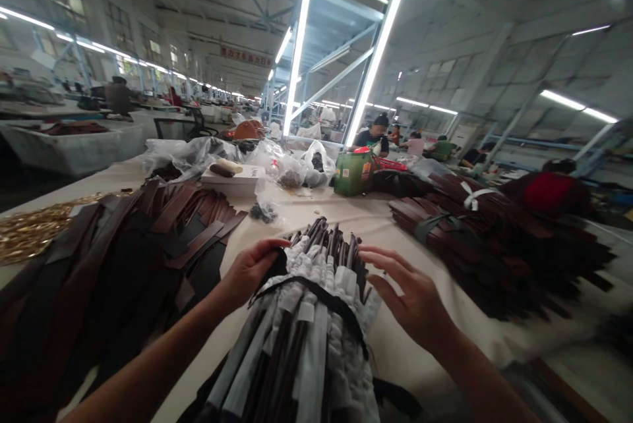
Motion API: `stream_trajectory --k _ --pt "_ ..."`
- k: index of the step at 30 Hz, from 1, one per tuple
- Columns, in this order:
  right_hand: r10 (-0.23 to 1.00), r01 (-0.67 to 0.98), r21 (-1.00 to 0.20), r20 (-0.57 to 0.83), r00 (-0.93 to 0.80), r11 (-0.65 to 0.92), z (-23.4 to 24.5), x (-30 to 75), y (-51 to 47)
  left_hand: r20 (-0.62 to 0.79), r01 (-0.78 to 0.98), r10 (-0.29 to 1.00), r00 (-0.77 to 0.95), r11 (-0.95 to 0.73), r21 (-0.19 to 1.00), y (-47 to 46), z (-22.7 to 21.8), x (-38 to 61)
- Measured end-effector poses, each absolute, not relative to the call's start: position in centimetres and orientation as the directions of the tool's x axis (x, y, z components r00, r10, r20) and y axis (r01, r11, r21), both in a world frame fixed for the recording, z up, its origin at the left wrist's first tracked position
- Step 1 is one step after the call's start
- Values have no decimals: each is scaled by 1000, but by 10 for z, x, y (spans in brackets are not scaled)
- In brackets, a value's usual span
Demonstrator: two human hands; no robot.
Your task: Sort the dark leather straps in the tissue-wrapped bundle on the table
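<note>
A bundle of long, thin dark brown leather strips [281, 350], many wrapped in white padding [320, 304], lies in front of me with its far ends pointing away. A black tie band [316, 288] runs across the bundle. On the left side, my left hand [250, 273] has its fingers closed on a black loose end of that band [277, 263], beside the strip ends. My right hand [408, 294] is at the bundle's right side, thumb and fingers apart, fingertips close to or touching the strip ends.
Loose brown and black leather strips [113, 265] cover the left of the table, beside gold-coloured metal pieces [39, 225]. Tied leather bundles [494, 238] lie at right. Farther back are a white box [232, 182], plastic bags [287, 169] and a green container [352, 172]. Co-workers sit beyond.
</note>
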State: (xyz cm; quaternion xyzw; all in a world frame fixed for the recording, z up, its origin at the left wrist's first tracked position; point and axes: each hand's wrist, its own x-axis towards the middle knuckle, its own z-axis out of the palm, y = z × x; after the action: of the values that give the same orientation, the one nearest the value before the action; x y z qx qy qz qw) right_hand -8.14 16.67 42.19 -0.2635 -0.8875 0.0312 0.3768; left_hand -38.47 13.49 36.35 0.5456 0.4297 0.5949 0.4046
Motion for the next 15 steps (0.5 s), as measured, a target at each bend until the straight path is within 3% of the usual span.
stream_trajectory --k 2,5,8,11,15 --pt "671 495 -458 570 -474 738 404 -43 157 257 -33 962 -89 -260 965 132 369 -399" --pt "914 631 -669 207 -348 392 361 8 142 184 51 977 -111 -179 983 125 371 -421" --pt "941 672 -723 -96 -323 157 312 35 124 150 338 988 -48 -125 933 117 364 -441" --pt "922 657 -745 -163 -351 118 276 38 108 153 659 982 115 -191 728 112 347 -460" --pt "948 749 -644 -117 -297 155 263 27 101 98 820 944 316 -324 472 109 318 -483"
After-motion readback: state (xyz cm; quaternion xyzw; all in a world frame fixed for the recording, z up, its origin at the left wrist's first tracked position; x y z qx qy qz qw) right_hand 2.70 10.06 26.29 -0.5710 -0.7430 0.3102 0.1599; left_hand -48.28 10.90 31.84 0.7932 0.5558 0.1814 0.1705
